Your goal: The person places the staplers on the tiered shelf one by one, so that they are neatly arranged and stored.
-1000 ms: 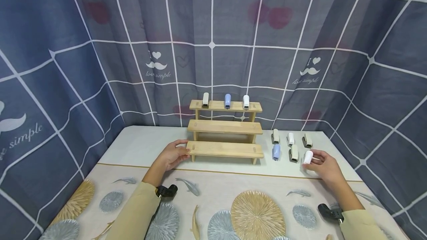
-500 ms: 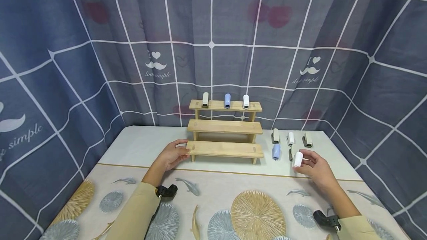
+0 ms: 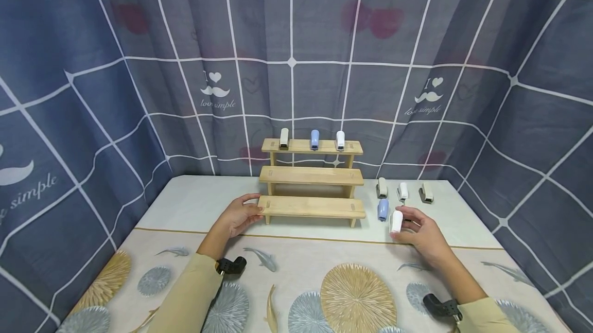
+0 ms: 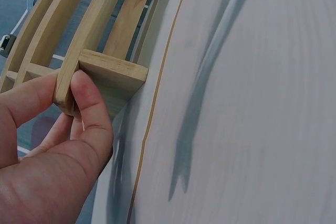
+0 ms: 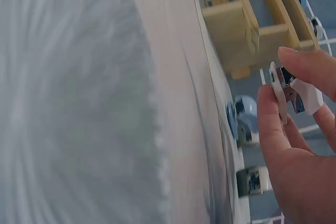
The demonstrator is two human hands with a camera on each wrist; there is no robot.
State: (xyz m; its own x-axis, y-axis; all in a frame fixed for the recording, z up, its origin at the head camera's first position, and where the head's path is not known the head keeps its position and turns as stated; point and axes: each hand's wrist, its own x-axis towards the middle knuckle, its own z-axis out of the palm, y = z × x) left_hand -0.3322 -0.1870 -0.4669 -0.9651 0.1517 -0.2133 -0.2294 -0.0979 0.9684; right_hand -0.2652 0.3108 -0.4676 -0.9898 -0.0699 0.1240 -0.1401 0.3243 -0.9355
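Observation:
My left hand (image 3: 238, 214) pinches the left end of the lowest board of a three-step wooden display rack (image 3: 311, 206). In the left wrist view the thumb and forefinger (image 4: 31, 98) close on the board's end (image 4: 65, 90). Between thumb and fingers my right hand (image 3: 425, 234) holds a small white stapler (image 3: 396, 221) to the right of the rack. Its metal mechanism shows in the right wrist view, where the stapler (image 5: 311, 97) is gripped by its two sides. A blue stapler (image 3: 382, 210) stands just left of the held one. The beige stapler behind the right hand is mostly hidden.
On the top step stand a beige stapler (image 3: 284, 138), a blue one (image 3: 315, 139) and a white one (image 3: 340, 140). Right of the rack, a beige (image 3: 382, 188), a white (image 3: 402, 191) and another beige stapler (image 3: 426, 193) form a row. A checked curtain (image 3: 259, 86) surrounds the table.
My right hand has carried the white stapler leftward, passing in front of the beige stapler toward the rack. The left hand has stayed on the rack's end.

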